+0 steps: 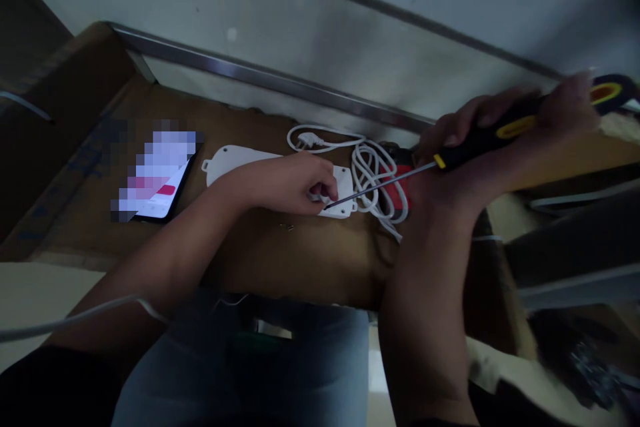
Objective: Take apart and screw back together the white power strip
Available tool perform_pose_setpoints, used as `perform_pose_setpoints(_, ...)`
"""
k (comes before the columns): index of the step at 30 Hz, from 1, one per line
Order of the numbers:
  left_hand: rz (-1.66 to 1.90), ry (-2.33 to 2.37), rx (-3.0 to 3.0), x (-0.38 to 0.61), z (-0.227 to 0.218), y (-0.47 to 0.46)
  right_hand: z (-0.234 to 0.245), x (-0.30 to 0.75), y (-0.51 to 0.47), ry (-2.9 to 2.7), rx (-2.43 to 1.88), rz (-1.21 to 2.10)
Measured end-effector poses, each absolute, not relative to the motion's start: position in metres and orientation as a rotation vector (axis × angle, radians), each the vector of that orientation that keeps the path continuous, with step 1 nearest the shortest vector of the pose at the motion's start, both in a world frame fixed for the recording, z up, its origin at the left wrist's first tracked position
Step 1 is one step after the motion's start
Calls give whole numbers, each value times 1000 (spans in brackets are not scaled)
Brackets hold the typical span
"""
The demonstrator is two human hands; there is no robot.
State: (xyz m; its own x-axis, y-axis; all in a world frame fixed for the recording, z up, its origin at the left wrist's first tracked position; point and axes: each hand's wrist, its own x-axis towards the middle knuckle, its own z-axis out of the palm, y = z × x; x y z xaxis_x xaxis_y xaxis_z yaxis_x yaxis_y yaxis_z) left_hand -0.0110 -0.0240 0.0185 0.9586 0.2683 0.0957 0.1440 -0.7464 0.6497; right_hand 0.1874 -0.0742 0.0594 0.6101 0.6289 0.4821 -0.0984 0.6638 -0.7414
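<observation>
Your right hand (530,150) is wrapped around the fat handle of the screwdriver (460,149), up high on your right. Its thin metal shaft (385,183) slants down to your left hand (295,183). That hand rests over the white strip (235,163), with its fingers curled in close to the tip. I cannot tell if your finger and thumb pinch something small there, or just press on the strip.

The white strip lies flat under your left hand, poking out on both sides of it. It sits on brown cardboard (310,267). Between your two hands is a loopy white cord (367,177), with a red thing (404,180) partly under it. The white plug (311,140) lies just past your left hand, on the far side. Some tiny brass-colored bits (287,227) lie near that hand, on your side. A phone (165,203) with a lit screen is off to the left of it.

The step now looks like screwdriver work at the strip's right end — I cannot see if a screw is under the tip. The next move seems to call for a steady left hand, a tip that sits right in its spot, and a shaft stood up straighter — it leans a lot, so it could slip.
</observation>
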Motion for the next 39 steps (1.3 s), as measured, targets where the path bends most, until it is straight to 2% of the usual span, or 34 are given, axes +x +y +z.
perform_pose_setpoints(3,277,265,2384,-9,19,-27,63,174,-80,-919,-694,231)
perform_pose_setpoints(7,354,292,2222,-8,26,-30,77,144,-88,-1034,-769,85)
perform_pose_setpoints(16,569,305,1804,-1,25,-30,75,129,-76,-1173,-515,182)
perform_pose_setpoints(22,500,289,1798,-5,30,-28,72,146,-85,-1273,-546,511)
perform_pose_setpoints(26,447,230,1844,-9,34,-30,71,142,-97,-1200,-611,459)
perform_pose_setpoints(32,658,240,1662,4,23,-41,73,135,-103,-1158,-653,246)
perform_pose_setpoints(39,541,209,1676,-2,30,-38,69,141,-100,-1217,-566,456)
